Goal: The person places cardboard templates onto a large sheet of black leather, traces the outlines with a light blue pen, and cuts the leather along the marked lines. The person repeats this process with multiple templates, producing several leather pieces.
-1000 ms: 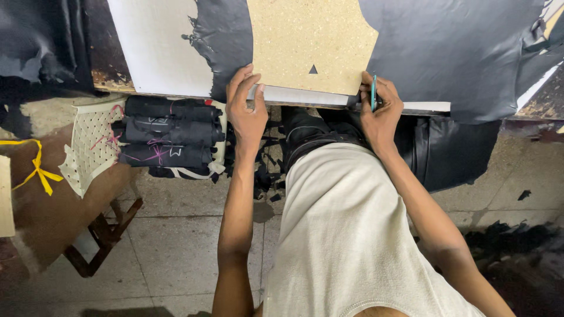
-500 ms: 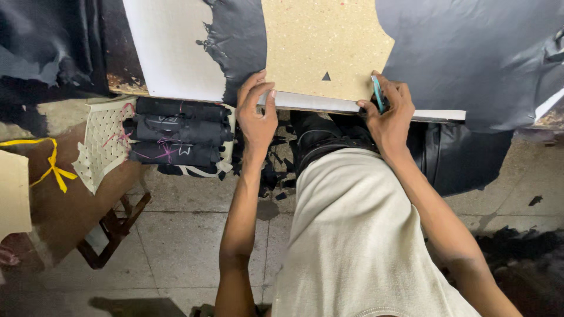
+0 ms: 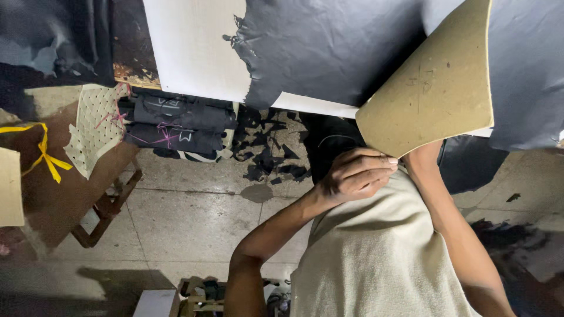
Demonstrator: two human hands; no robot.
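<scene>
Pinched in the left hand's [image 3: 355,176] grip, a tan cardboard pattern [image 3: 435,94] tilts above black leather [image 3: 329,53]. Whether the right hand, hidden behind the pattern, grips anything cannot be told.

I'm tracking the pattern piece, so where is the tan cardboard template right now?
In the head view it is upper right: the tan cardboard template is lifted over the dark leather sheet, its lower edge at the left hand.

Person seen from above. Torso at 5 o'clock in a plain pale beige sleeveless top, soft knit, lightly creased, no print or seams showing. Both arms bare from the shoulder down. Left hand [image 3: 355,175] bare: no glove, ring or watch. Right hand hidden; forearm bare, no wristband.
</scene>
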